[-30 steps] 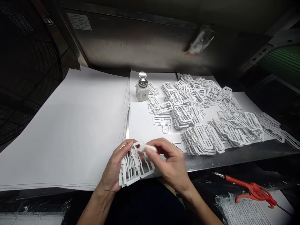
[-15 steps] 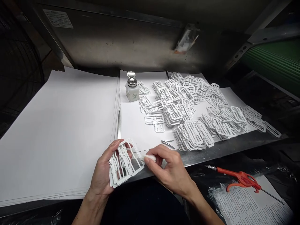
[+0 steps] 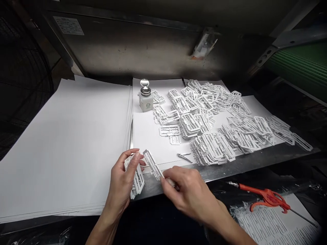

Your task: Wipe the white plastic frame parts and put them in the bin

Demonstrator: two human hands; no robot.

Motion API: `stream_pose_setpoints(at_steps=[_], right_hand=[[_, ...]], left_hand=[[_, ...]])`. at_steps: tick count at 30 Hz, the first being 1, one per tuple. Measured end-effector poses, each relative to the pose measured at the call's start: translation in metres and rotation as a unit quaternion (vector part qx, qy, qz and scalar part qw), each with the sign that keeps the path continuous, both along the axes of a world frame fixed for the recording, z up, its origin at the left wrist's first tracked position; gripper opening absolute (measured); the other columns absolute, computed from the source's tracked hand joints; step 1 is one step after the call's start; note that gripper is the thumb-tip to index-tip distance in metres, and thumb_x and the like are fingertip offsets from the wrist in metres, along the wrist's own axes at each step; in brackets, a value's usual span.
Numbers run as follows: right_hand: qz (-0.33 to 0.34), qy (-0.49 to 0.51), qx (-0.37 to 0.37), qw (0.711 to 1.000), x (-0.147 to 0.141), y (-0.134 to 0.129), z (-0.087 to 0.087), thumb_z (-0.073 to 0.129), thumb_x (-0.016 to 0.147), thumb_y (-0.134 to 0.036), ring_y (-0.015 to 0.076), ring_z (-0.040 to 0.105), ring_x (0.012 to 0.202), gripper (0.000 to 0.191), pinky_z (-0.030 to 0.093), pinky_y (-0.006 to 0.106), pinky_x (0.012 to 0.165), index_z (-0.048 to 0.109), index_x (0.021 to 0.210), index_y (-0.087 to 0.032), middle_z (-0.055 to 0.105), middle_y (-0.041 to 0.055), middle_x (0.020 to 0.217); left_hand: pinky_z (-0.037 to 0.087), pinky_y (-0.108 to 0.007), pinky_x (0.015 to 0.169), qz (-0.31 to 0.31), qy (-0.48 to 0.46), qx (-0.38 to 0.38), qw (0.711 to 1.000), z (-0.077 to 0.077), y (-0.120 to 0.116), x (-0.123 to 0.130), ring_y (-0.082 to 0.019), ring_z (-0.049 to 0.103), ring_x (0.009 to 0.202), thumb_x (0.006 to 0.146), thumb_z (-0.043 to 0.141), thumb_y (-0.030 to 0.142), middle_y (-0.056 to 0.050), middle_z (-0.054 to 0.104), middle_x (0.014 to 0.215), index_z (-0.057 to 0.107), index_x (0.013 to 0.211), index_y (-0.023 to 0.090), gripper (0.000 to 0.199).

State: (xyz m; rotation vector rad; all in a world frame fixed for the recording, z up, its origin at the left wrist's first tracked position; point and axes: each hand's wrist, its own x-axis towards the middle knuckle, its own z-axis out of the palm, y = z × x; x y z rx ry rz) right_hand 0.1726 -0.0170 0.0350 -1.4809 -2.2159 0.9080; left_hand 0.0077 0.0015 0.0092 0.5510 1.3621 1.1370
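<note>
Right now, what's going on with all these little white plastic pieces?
A person is working with bare hands. Their left hand grips a bundle of white plastic frames, and their right hand pinches a narrow white plastic strip close beside it. Ahead, heaps of similar frames lie on a white paper sheet, near small metal nippers and a pump bottle with a silver top.

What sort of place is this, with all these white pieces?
Probably a small factory bench for finishing moulded parts: heaps of white moulded plastic frames, a pump-top solvent dispenser bottle, and an orange-handled air blow gun.
</note>
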Motion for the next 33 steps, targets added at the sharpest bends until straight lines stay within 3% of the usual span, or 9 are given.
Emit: stream_pose_setpoints(at_steps=[3, 6, 9, 12, 15, 18, 22, 25, 33], right_hand=[[0.090, -0.122, 0.103, 0.983, -0.009, -0.004, 0.013, 0.051, 0.086, -0.015, 0.0153, 0.044, 0.055, 0.013, 0.027, 0.027, 0.050, 0.053, 0.073, -0.015, 0.049, 0.0029, 0.066], [0.124, -0.066, 0.057, 0.988, -0.011, -0.006, 0.019, 0.054, 0.088, -0.020, 0.0151, 0.047, 0.057, 0.009, 0.032, 0.026, 0.050, 0.057, 0.080, -0.016, 0.053, 0.0028, 0.071], [0.064, 0.090, -0.021, 0.994, 0.000, -0.002, 0.020, 0.056, 0.090, -0.023, 0.0120, 0.050, 0.060, 0.007, 0.038, 0.021, 0.055, 0.059, 0.095, -0.021, 0.056, -0.0012, 0.075], [-0.058, 0.167, -0.005, 0.984, 0.010, 0.008, 0.017, 0.059, 0.089, -0.026, 0.0120, 0.050, 0.060, 0.012, 0.040, 0.021, 0.055, 0.060, 0.100, -0.021, 0.056, -0.0017, 0.070], [-0.093, 0.196, 0.050, 0.975, 0.004, 0.022, 0.014, 0.060, 0.088, -0.023, 0.0127, 0.052, 0.064, 0.012, 0.042, 0.022, 0.060, 0.061, 0.098, -0.017, 0.058, 0.0006, 0.076], [-0.052, 0.208, 0.099, 0.972, -0.015, 0.035, 0.013, 0.059, 0.088, -0.019, 0.0128, 0.054, 0.071, 0.011, 0.044, 0.022, 0.065, 0.062, 0.098, -0.016, 0.059, 0.0026, 0.085], [0.005, 0.157, 0.137, 0.978, -0.032, 0.044, 0.011, 0.055, 0.088, -0.017, 0.0137, 0.054, 0.071, 0.012, 0.045, 0.022, 0.065, 0.063, 0.096, -0.013, 0.056, 0.0044, 0.082], [-0.016, 0.122, 0.144, 0.982, -0.028, 0.045, 0.009, 0.054, 0.088, -0.016, 0.0135, 0.053, 0.068, 0.010, 0.042, 0.023, 0.062, 0.063, 0.089, -0.013, 0.056, 0.0036, 0.079], [-0.059, 0.143, 0.161, 0.975, -0.010, 0.045, 0.010, 0.059, 0.084, -0.011, 0.0102, 0.049, 0.062, 0.005, 0.038, 0.021, 0.060, 0.063, 0.086, -0.013, 0.055, 0.0008, 0.076]], left_hand=[[0.051, -0.025, 0.062, -0.038, -0.040, -0.004, 0.998, -0.002, -0.002, 0.002, -0.017, 0.063, 0.074, 0.068, 0.070, 0.035, -0.006, 0.066, 0.093, 0.056, 0.113, 0.022, 0.049], [0.053, -0.026, 0.064, -0.050, -0.151, -0.028, 0.987, -0.006, -0.003, -0.001, -0.018, 0.063, 0.079, 0.073, 0.066, 0.032, -0.008, 0.066, 0.099, 0.056, 0.114, 0.021, 0.044], [0.054, -0.029, 0.064, -0.056, -0.287, -0.036, 0.956, -0.009, -0.006, -0.008, -0.019, 0.064, 0.080, 0.077, 0.061, 0.034, -0.009, 0.065, 0.102, 0.056, 0.117, 0.021, 0.042], [0.055, -0.028, 0.060, -0.061, -0.361, -0.029, 0.930, -0.011, -0.009, -0.013, -0.020, 0.065, 0.078, 0.076, 0.061, 0.037, -0.008, 0.066, 0.099, 0.057, 0.116, 0.020, 0.044], [0.055, -0.028, 0.057, -0.066, -0.366, -0.058, 0.926, -0.014, -0.011, -0.012, -0.021, 0.067, 0.070, 0.076, 0.061, 0.041, -0.010, 0.068, 0.088, 0.061, 0.109, 0.016, 0.041], [0.056, -0.030, 0.056, -0.062, -0.361, -0.075, 0.927, -0.016, -0.012, -0.009, -0.022, 0.067, 0.065, 0.076, 0.061, 0.040, -0.010, 0.069, 0.078, 0.062, 0.105, 0.016, 0.038], [0.056, -0.031, 0.062, -0.049, -0.355, -0.057, 0.932, -0.015, -0.012, -0.009, -0.023, 0.068, 0.069, 0.078, 0.061, 0.036, -0.009, 0.070, 0.078, 0.060, 0.110, 0.016, 0.038], [0.056, -0.031, 0.060, -0.057, -0.355, -0.062, 0.931, -0.016, -0.012, -0.015, -0.024, 0.068, 0.068, 0.079, 0.058, 0.037, -0.010, 0.070, 0.077, 0.061, 0.107, 0.013, 0.037], [0.056, -0.029, 0.055, -0.115, -0.399, -0.083, 0.906, -0.024, -0.009, -0.022, -0.023, 0.068, 0.066, 0.084, 0.048, 0.042, -0.015, 0.070, 0.078, 0.064, 0.103, 0.007, 0.044]])
